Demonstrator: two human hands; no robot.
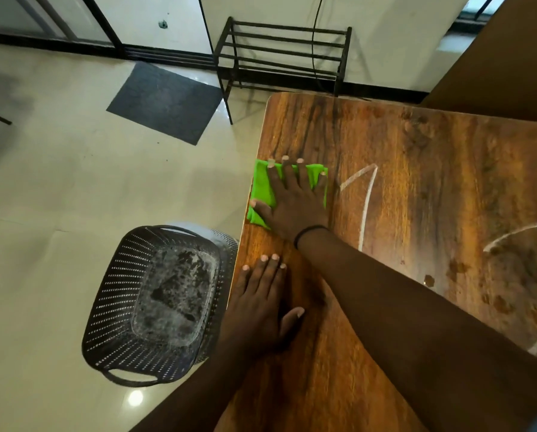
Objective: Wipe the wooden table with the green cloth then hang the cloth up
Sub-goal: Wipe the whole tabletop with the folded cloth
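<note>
Right hand [295,201] lying flat, fingers spread, pressing cloth [261,194] at table's [416,182] left edge, left hand [261,307] resting flat nearer, basket [154,304] sitting on floor beside table, chalky streaks [367,204] showing on tabletop.

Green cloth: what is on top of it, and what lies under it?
The right hand presses flat on the green cloth, fingers spread. Under it is the wooden table, near its left edge; any marks beneath are covered.

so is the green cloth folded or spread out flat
Folded: the green cloth shows layered edges as a compact pad under the flat right hand.
</note>
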